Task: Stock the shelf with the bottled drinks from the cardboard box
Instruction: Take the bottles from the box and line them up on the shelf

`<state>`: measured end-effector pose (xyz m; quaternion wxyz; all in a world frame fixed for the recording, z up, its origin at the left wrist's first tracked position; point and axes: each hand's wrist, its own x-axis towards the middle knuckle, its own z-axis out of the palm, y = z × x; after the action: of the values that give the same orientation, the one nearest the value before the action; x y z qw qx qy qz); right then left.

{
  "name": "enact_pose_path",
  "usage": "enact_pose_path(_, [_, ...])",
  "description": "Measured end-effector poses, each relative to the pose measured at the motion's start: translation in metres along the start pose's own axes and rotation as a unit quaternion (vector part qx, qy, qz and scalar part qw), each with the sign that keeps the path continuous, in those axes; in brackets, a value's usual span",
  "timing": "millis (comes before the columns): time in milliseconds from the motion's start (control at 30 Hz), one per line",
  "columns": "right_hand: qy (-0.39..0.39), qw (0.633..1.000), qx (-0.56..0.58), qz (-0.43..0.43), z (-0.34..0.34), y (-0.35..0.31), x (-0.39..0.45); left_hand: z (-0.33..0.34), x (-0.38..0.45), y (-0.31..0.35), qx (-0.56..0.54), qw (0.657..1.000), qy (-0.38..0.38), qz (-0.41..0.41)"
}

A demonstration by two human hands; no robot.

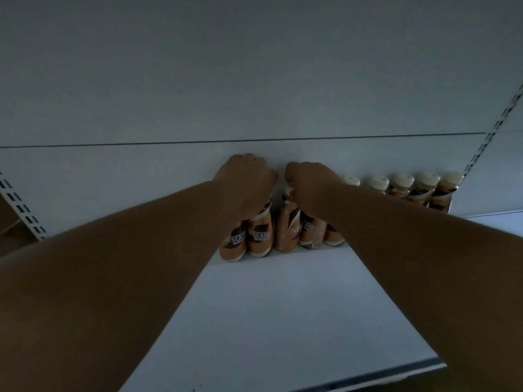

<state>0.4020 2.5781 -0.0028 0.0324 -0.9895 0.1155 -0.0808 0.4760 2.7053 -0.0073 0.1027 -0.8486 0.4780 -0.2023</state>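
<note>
Orange and brown coffee bottles with cream caps stand in a row along the back of a white shelf (pixel 271 309). My left hand (pixel 244 179) is closed over the tops of two bottles (pixel 259 236) at the left end of the row. My right hand (pixel 310 183) grips the caps of the neighbouring bottles (pixel 288 230), which stand just right of them. Further right, several more bottles (pixel 418 190) stand free against the back panel. The cardboard box is out of view.
A white back panel (pixel 254 80) rises behind the row. Slotted uprights run at the left (pixel 24 210) and right (pixel 492 134). The shelf's front edge (pixel 368 377) lies near the bottom. Bare shelf surface spreads in front of the bottles.
</note>
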Motion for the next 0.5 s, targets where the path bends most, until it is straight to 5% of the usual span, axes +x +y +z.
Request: enact_pose_path(500, [-0.019, 1.000, -0.021, 0.012, 0.007, 0.001, 0.014, 0.005, -0.001, 0.000, -0.038, 0.999, 0.024, -0.017])
